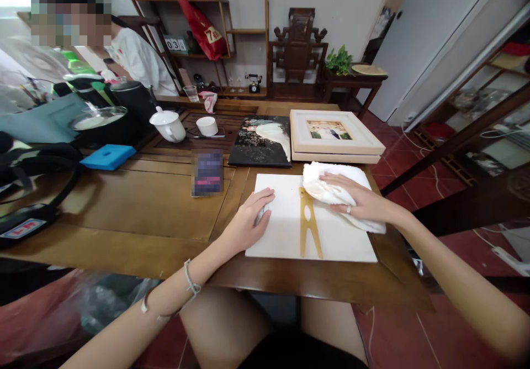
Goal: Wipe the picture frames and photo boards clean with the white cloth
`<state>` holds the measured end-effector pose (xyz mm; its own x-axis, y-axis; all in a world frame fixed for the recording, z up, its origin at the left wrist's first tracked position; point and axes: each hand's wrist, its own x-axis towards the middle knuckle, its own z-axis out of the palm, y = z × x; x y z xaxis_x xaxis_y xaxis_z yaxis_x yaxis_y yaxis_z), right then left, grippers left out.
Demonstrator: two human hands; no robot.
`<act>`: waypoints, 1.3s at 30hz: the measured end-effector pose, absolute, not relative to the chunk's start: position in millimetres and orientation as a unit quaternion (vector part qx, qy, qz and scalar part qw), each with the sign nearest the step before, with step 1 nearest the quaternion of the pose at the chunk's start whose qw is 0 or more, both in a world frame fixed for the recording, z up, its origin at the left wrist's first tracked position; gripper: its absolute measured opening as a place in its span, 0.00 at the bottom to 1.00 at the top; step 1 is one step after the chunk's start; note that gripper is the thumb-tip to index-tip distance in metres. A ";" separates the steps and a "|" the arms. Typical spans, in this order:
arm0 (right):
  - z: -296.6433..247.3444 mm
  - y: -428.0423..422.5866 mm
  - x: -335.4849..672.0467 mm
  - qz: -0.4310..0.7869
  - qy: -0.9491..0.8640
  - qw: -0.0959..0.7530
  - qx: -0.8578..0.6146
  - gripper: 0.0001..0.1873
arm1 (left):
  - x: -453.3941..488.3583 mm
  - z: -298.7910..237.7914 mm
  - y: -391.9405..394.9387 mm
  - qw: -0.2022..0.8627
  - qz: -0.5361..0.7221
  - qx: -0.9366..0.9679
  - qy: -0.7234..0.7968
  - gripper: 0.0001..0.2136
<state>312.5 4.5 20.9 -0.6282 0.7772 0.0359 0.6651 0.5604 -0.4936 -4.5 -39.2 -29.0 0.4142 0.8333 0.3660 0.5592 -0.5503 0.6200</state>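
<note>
A white rectangular board point(277, 239) lies flat near the table's front edge. On it is a tan A-shaped figure point(308, 228) with a pointed oval opening; I cannot tell if it is printed or a separate piece. My left hand point(252, 217) rests at the board's left edge, fingers stretched and thumb apart. My right hand point(350, 195) presses and grips a bunched white towel point(331, 178) on the board's right side. The towel covers the board's upper right corner and touches the figure's top. A ring shows on my right hand.
Behind the board lie a dark picture panel point(259, 142) and a stacked white frame point(360, 142). A phone-like item point(207, 174), a blue block point(108, 157), a lidded white cup point(168, 125) and headphones point(45, 200) are leftward. A person point(138, 57) sits at the far left.
</note>
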 end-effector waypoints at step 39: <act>73.0 -128.2 317.5 0.310 -0.882 -0.018 -0.354 0.44 | -2.8 -27.4 -40.2 0.201 0.323 0.820 0.428 0.17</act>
